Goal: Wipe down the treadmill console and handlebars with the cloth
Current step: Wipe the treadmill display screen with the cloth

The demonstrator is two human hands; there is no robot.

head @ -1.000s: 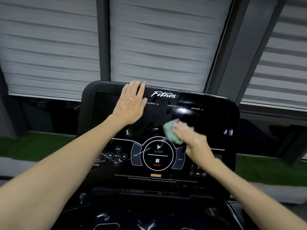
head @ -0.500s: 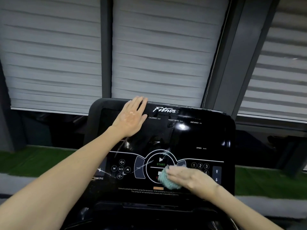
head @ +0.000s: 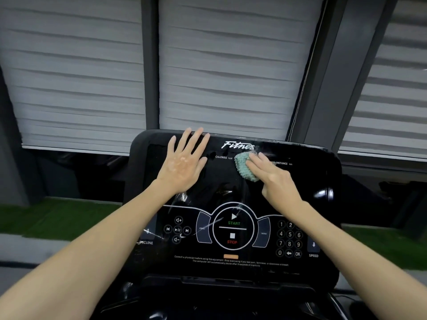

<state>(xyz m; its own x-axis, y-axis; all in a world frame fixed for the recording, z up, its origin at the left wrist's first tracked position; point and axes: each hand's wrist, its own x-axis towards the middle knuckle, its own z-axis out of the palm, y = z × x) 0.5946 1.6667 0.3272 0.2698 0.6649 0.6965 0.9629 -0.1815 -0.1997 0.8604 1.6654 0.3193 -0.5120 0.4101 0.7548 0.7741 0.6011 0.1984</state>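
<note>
Right hand (head: 276,179) pressing cloth (head: 242,166), upper console (head: 320,173)

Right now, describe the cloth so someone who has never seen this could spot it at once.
Find the black treadmill console under the grey blinds, then its top edge by the white logo. Just below that logo, the cloth sits bunched under the right hand. It is the only pale green, knobbly thing on the black panel.

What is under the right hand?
The green cloth, pressed against the console by the right hand. Only the cloth's left part shows; the rest, and any console print beneath, is covered.
</note>
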